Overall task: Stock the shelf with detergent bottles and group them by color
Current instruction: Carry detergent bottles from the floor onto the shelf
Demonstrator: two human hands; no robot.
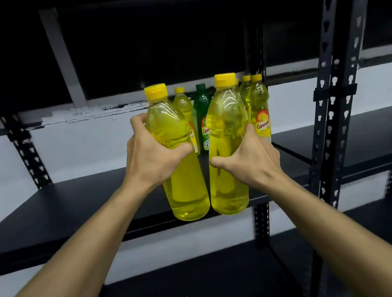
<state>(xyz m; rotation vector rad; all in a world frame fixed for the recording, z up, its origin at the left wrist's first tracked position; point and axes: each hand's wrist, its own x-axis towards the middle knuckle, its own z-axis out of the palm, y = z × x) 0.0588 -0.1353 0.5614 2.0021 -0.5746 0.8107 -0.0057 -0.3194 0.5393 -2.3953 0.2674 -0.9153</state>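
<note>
My left hand [153, 153] grips a yellow detergent bottle [184, 185] around its middle, upright, just in front of the black shelf [81, 207]. Beside it my right hand [251, 159] grips a second yellow bottle [230, 188], also upright. Both bottles hang at the shelf's front edge with their bottoms below the shelf board. Behind them, at the back of the shelf, stand a yellow bottle [185, 106], a green bottle [201, 107] and more yellow bottles [260, 115] with red and yellow labels, partly hidden.
Black perforated uprights [329, 102] rise to the right of the bottles. Another shelf board [357, 142] continues to the right. A lower shelf [203, 286] lies beneath my arms. The wall behind is white below and black above.
</note>
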